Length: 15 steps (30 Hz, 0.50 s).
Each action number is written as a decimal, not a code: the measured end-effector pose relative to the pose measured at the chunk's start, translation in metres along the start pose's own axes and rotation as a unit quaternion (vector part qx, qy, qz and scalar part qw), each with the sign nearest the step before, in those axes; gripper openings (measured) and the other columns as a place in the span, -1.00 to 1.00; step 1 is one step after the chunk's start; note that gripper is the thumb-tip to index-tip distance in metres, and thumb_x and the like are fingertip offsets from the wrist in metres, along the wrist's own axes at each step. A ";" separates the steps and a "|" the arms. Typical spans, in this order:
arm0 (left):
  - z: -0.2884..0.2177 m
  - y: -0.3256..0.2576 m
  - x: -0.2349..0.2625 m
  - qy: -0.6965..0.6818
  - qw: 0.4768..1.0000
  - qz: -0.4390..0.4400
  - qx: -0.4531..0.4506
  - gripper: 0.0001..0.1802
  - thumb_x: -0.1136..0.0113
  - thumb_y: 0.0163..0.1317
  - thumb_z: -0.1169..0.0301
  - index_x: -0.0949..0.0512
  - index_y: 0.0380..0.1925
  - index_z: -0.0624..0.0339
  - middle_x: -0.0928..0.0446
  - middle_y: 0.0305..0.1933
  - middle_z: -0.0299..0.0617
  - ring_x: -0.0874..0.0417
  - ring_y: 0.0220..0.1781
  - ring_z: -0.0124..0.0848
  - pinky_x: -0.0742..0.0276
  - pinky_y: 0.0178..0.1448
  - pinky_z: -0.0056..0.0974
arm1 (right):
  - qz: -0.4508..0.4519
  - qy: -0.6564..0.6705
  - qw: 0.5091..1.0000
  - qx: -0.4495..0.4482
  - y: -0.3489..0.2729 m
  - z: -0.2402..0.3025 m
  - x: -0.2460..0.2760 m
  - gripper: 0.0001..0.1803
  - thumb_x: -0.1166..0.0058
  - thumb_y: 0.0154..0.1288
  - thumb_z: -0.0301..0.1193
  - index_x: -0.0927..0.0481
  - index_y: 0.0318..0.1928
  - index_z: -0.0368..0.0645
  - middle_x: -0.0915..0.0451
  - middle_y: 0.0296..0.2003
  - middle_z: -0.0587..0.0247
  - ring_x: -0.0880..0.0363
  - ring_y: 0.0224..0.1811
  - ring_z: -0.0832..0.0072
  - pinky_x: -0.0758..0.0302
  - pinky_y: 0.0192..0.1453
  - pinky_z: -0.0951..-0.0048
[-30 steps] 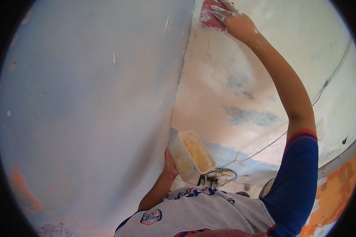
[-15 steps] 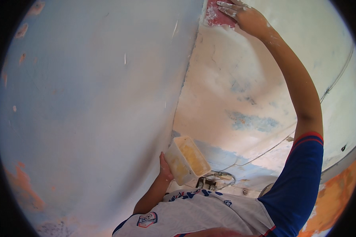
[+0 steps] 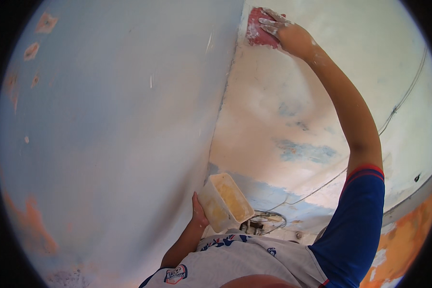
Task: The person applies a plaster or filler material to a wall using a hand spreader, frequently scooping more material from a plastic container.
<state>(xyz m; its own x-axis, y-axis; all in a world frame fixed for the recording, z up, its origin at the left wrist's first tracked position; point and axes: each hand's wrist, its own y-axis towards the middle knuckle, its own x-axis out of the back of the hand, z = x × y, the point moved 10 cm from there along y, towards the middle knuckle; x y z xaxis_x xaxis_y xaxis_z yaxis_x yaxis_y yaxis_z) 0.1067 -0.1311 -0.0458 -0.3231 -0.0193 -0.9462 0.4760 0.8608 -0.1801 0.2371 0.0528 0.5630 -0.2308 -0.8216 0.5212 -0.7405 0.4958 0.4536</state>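
Observation:
My right hand is raised high and presses a red sanding pad flat against the wall near the corner where two walls meet. Its fingers are dusted white. My left hand is low, close to my chest, gripping a rectangular cream plastic tub with yellowish paste inside, tilted toward the corner. My right arm wears a blue sleeve with a red band.
The left wall is pale blue with orange patches. The right wall is patchy cream, pink and blue. A thin cable runs across the right wall. Coiled wire lies below the tub. An orange surface is at lower right.
My right hand and the red pad have slid a little down and left along the wall by the corner. The tub in my left hand has shifted slightly.

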 end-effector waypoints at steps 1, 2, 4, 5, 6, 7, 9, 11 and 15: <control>-0.003 -0.002 0.000 0.001 1.000 -0.009 -0.009 -0.03 0.43 0.40 -0.44 -0.26 0.52 0.03 -0.40 0.48 -0.03 -0.42 0.49 0.03 -0.33 0.53 0.20 | -0.003 -0.017 1.000 -0.007 -0.007 0.004 0.005 -0.46 -0.12 0.28 -0.54 -0.56 0.30 -0.09 -0.51 0.38 0.32 -0.36 0.49 0.34 -0.66 0.25 0.25; -0.003 -0.004 0.001 0.002 1.000 -0.018 -0.014 -0.03 0.43 0.40 -0.44 -0.26 0.52 0.03 -0.39 0.48 -0.03 -0.42 0.49 0.03 -0.33 0.53 0.20 | -0.003 -0.034 0.999 -0.015 -0.016 0.007 0.010 -0.45 -0.14 0.28 -0.52 -0.55 0.31 -0.09 -0.50 0.39 0.31 -0.38 0.48 0.33 -0.66 0.24 0.25; -0.008 -0.006 0.001 0.002 1.000 -0.008 -0.003 -0.03 0.43 0.40 -0.44 -0.26 0.52 0.02 -0.39 0.48 -0.03 -0.42 0.49 0.03 -0.33 0.53 0.20 | -0.027 -0.041 0.998 -0.041 -0.022 0.011 0.023 -0.42 -0.19 0.28 -0.48 -0.53 0.34 -0.08 -0.46 0.42 0.34 -0.35 0.50 0.36 -0.63 0.28 0.28; -0.001 -0.005 0.000 0.000 1.000 -0.002 0.012 -0.03 0.42 0.40 -0.44 -0.27 0.52 0.02 -0.39 0.48 -0.03 -0.42 0.49 0.03 -0.33 0.53 0.20 | -0.042 -0.035 0.997 -0.060 -0.022 0.016 0.039 -0.38 -0.22 0.26 -0.47 -0.51 0.36 -0.07 -0.43 0.44 0.38 -0.32 0.53 0.38 -0.60 0.33 0.32; 0.002 -0.005 0.001 0.000 1.000 0.008 0.023 -0.03 0.43 0.40 -0.44 -0.27 0.52 0.02 -0.39 0.49 -0.03 -0.41 0.49 0.03 -0.33 0.53 0.21 | -0.060 -0.023 0.995 -0.079 -0.019 0.024 0.046 -0.35 -0.26 0.25 -0.45 -0.50 0.38 -0.06 -0.40 0.47 0.42 -0.28 0.55 0.41 -0.56 0.39 0.35; 0.003 -0.002 0.003 0.000 0.999 0.018 0.034 -0.03 0.43 0.40 -0.44 -0.27 0.52 0.01 -0.39 0.49 -0.03 -0.41 0.49 0.03 -0.33 0.53 0.21 | -0.079 -0.037 0.994 -0.065 -0.010 0.028 0.038 -0.40 -0.19 0.30 -0.45 -0.49 0.37 -0.08 -0.41 0.46 0.37 -0.36 0.49 0.36 -0.61 0.31 0.32; 0.007 0.006 -0.007 0.009 0.998 0.031 0.058 -0.03 0.43 0.40 -0.44 -0.27 0.52 0.01 -0.39 0.49 -0.03 -0.41 0.50 0.03 -0.32 0.53 0.22 | -0.115 -0.079 0.989 -0.045 0.009 0.004 0.013 -0.48 -0.05 0.39 -0.46 -0.48 0.36 -0.14 -0.43 0.43 0.28 -0.52 0.37 0.26 -0.71 0.15 0.26; 0.004 -0.001 -0.014 0.012 0.998 0.020 0.054 -0.03 0.44 0.40 -0.44 -0.27 0.52 0.02 -0.38 0.49 -0.03 -0.40 0.50 0.03 -0.31 0.53 0.22 | -0.111 -0.050 0.992 -0.018 0.011 0.003 0.007 -0.56 -0.03 0.43 -0.33 -0.58 0.26 -0.13 -0.54 0.35 0.23 -0.37 0.51 0.34 -0.68 0.18 0.29; 0.008 -0.001 -0.013 -0.003 0.999 0.002 0.049 -0.02 0.44 0.39 -0.45 -0.28 0.51 0.04 -0.39 0.48 -0.02 -0.42 0.49 0.03 -0.32 0.53 0.22 | -0.132 -0.124 0.981 0.073 -0.022 -0.001 0.033 -0.56 0.00 0.41 -0.35 -0.59 0.24 -0.15 -0.52 0.38 0.24 -0.41 0.48 0.35 -0.66 0.20 0.33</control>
<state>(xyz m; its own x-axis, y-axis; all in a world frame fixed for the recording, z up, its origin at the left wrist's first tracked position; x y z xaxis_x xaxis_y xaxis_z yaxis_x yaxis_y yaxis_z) 0.1172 -0.1354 -0.0351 -0.3169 -0.0199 -0.9482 0.5547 0.8071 -0.2024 0.2466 0.0151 0.5703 -0.1519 -0.9680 0.1998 -0.8731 0.2262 0.4319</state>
